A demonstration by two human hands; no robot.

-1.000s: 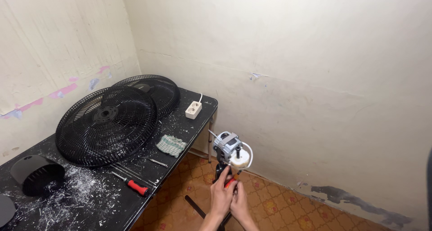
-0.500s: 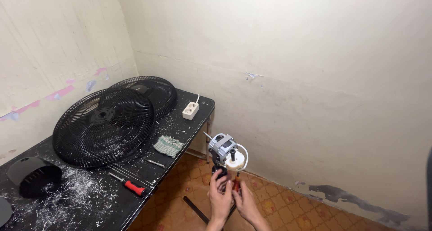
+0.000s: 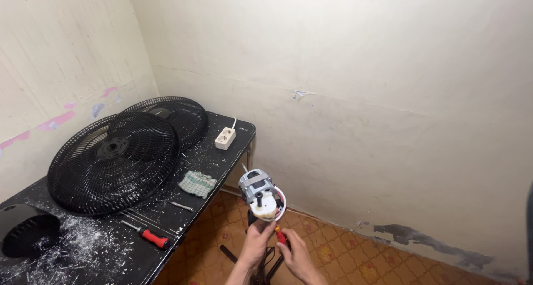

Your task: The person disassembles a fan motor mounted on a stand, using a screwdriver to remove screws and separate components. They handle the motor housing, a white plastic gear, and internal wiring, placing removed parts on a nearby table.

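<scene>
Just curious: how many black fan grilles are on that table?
2: the front grille lies nearer the camera, overlapping the rear grille by the wall corner. None other is visible.

Both hands (image 3: 277, 250) and forearms are bare, without sleeves.

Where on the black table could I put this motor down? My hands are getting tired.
The table has bare room between the checked cloth and the white socket block, along the near edge. Another strip lies between the cloth and the red-handled screwdriver. The far left is crowded: two fan grilles overlap there, with a black housing and white debris beyond.
</scene>
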